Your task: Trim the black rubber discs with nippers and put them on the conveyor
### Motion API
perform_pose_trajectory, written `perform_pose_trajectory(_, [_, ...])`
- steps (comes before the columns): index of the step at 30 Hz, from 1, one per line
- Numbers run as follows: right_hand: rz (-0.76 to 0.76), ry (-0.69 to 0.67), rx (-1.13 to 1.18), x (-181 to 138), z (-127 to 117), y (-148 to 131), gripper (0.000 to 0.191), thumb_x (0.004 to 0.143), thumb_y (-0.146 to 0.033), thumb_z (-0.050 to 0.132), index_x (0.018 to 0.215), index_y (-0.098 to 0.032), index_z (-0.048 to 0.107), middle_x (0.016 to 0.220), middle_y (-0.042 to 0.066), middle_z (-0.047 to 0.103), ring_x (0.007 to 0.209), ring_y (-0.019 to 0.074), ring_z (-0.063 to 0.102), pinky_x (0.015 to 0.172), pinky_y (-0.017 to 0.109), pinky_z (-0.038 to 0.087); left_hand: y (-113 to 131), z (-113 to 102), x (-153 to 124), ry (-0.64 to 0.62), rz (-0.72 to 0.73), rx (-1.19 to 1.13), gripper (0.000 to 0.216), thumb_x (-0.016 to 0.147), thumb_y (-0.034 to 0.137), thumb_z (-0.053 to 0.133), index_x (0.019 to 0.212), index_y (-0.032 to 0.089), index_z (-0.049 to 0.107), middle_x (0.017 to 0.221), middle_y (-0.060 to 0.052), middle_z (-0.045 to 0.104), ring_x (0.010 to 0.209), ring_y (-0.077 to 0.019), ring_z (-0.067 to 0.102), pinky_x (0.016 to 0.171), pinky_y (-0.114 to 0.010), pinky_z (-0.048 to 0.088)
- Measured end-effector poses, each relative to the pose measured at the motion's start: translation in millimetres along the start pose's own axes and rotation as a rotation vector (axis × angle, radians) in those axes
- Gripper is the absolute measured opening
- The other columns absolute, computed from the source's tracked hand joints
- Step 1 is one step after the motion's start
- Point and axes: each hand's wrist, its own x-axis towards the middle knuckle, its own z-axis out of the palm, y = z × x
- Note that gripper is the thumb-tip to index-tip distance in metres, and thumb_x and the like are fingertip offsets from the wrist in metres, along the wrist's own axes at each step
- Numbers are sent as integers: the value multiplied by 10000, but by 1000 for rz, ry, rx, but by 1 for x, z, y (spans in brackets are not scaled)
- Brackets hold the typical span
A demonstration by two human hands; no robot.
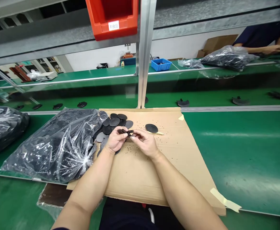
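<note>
A sheet of cardboard (135, 182) covered part of the green tabletop (238, 153), its near right corner held by a strip of pale tape (225, 200). To the left, a clear plastic bag (56, 150) full of dark pieces overlapped the cardboard, with a second stuffed bag (4, 129) farther left. Tiny dark specks (130, 149) dotted the cardboard around the hands.

The left hand (115, 140) and the right hand (145, 142) met above the cardboard, fingers drawn in narrow, both gripping a small black piece (130, 131) between them — its exact shape was partly hidden by the fingers. Just beyond the left hand, black discs (114, 122) lay heaped at the bag's mouth; one single disc (151, 128) lay apart, beyond the right hand.

Past the cardboard, dark curved parts (183, 102) sat spaced along a green surface behind a metal post (144, 54). A red bin (113, 30) hung overhead. Farther off stood a blue basket (161, 65) — and, at far right, a co-worker's hands (273, 49) showed beside another bag (228, 57).
</note>
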Motion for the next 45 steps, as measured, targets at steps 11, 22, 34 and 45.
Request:
perform_pose_trajectory(11, [100, 73, 232, 2, 1, 3, 127, 736, -300, 746, 848, -241, 740, 1090, 70, 688, 1079, 216, 617, 997, 431, 479, -6, 7, -6, 24, 478, 697, 91, 667, 200, 794, 629, 206, 712, 1114, -78, 612, 1087, -228, 576, 991, -413, 439])
perform_pose_trajectory(22, [313, 150, 628, -1, 10, -2, 536, 617, -250, 832, 1102, -252, 605, 1318, 71, 566, 1065, 215, 634, 942, 411, 538, -7, 5, -11, 34, 636, 881, 78, 659, 192, 795, 651, 240, 735, 1184, -71, 559, 1146, -265, 542, 1028, -447, 423])
perform_pose_trajectory(34, [286, 127, 669, 1, 6, -2, 630, 610, -237, 830, 1175, -258, 554, 1299, 83, 592, 1087, 227, 634, 1026, 468, 483, -11, 0, -8, 21, 759, 982, 46, 680, 231, 784, 689, 258, 748, 1237, -65, 535, 1195, -279, 518, 1052, -480, 402])
perform_pose_trajectory(45, [281, 123, 669, 2, 7, -3, 622, 618, -241, 824, 1176, -259, 548, 1305, 84, 589, 1090, 225, 634, 1032, 465, 475, -10, 4, -7, 37, 711, 916, 56, 680, 254, 794, 675, 241, 740, 1216, -83, 546, 1184, -276, 528, 1045, -478, 413])
